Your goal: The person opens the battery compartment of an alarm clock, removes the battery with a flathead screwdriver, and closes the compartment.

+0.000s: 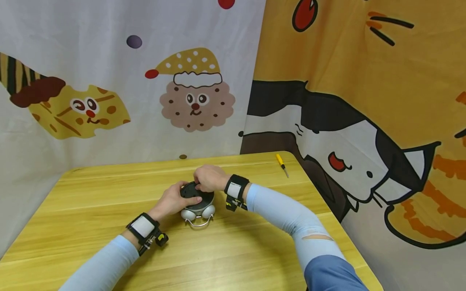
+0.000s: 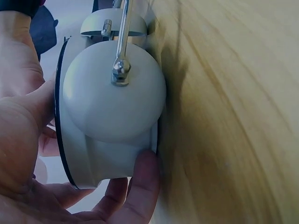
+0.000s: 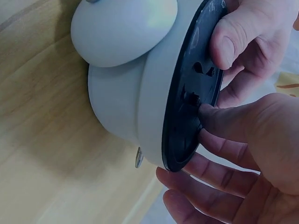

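A white twin-bell alarm clock (image 1: 204,199) lies face down on the table, its black back upward. Its two round bells (image 1: 208,211) and wire handle (image 1: 198,225) point toward me. My left hand (image 1: 172,201) grips the clock's left side, thumb over the back and fingers round the white case (image 2: 110,161). From the far right side my right hand (image 1: 211,178) reaches onto the back. In the right wrist view its thumb and index finger close in at a small black knob (image 3: 194,99); its other fingers lie by the rim. A short metal foot (image 3: 139,157) sticks out of the case.
A screwdriver (image 1: 281,163) with a yellow handle lies near the table's far right corner. The wood-grain table (image 1: 233,250) ends at curtains (image 1: 134,137) printed with cartoon figures, behind and on the right.
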`<act>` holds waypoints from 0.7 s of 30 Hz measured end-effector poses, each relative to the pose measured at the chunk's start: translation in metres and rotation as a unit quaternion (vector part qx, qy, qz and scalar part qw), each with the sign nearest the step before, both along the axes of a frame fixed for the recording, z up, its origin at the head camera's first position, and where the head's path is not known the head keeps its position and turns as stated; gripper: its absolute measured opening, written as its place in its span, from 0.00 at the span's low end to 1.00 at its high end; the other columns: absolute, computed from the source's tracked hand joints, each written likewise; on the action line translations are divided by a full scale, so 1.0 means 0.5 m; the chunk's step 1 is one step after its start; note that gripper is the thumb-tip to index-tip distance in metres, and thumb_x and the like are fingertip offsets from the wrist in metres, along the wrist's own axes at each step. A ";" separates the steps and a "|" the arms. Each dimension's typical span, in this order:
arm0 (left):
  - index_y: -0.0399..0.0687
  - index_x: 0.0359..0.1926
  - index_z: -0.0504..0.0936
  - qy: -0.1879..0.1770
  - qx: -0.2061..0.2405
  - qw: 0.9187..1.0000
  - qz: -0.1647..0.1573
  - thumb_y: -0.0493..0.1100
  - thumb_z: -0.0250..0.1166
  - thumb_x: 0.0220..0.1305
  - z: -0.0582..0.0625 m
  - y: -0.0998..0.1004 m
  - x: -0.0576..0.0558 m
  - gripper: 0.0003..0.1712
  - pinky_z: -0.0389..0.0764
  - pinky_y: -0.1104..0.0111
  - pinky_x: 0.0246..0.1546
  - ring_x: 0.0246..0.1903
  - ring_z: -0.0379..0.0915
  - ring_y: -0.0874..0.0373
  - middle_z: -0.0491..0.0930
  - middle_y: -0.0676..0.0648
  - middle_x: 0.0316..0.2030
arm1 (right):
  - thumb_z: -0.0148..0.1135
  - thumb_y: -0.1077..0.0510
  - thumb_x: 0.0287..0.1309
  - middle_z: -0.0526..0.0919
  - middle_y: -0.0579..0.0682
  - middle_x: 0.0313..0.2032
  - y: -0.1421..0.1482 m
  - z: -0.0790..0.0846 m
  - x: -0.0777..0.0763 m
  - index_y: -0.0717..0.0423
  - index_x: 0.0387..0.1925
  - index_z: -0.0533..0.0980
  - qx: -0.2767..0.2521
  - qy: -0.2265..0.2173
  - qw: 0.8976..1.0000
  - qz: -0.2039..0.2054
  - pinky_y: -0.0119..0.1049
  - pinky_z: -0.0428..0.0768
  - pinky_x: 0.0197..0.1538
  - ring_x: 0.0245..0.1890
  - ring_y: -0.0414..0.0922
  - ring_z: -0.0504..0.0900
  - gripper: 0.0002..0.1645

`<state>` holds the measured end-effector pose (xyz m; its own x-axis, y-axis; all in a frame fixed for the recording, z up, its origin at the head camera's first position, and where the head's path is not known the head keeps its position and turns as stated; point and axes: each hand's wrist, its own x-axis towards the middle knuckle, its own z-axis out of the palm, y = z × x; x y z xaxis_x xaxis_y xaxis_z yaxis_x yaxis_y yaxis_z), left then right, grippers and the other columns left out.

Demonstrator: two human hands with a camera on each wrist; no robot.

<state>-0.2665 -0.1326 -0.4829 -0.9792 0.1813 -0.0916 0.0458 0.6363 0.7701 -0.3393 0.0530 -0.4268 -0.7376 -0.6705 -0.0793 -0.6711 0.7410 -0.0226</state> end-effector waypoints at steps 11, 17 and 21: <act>0.36 0.75 0.75 -0.004 -0.001 1.000 -0.003 0.65 0.82 0.65 -0.003 0.002 -0.003 0.52 0.84 0.47 0.63 0.62 0.83 0.41 0.84 0.30 0.67 | 0.75 0.45 0.75 0.92 0.44 0.44 -0.009 0.008 -0.009 0.47 0.46 0.89 0.037 -0.016 0.999 0.003 0.35 0.87 0.44 0.42 0.41 0.87 0.11; 0.36 0.75 0.75 -0.002 -0.001 1.000 -0.004 0.65 0.83 0.64 0.002 0.003 -0.002 0.52 0.84 0.46 0.62 0.62 0.83 0.41 0.84 0.30 0.67 | 0.75 0.46 0.75 0.93 0.45 0.45 -0.013 0.013 -0.005 0.48 0.48 0.89 0.045 -0.019 0.999 -0.004 0.37 0.88 0.46 0.44 0.42 0.87 0.12; 0.35 0.75 0.75 -0.003 -0.002 1.000 -0.004 0.64 0.83 0.64 0.004 0.003 -0.002 0.52 0.84 0.46 0.62 0.62 0.83 0.41 0.84 0.30 0.67 | 0.75 0.45 0.75 0.93 0.45 0.46 -0.015 0.014 -0.005 0.48 0.49 0.89 0.046 -0.017 0.999 -0.004 0.37 0.89 0.47 0.45 0.43 0.88 0.12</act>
<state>-0.2675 -0.1311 -0.4808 -0.9771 0.1894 -0.0974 0.0473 0.6390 0.7678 -0.3416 0.0457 -0.4196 -0.7389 -0.6532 -0.1651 -0.6650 0.7465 0.0227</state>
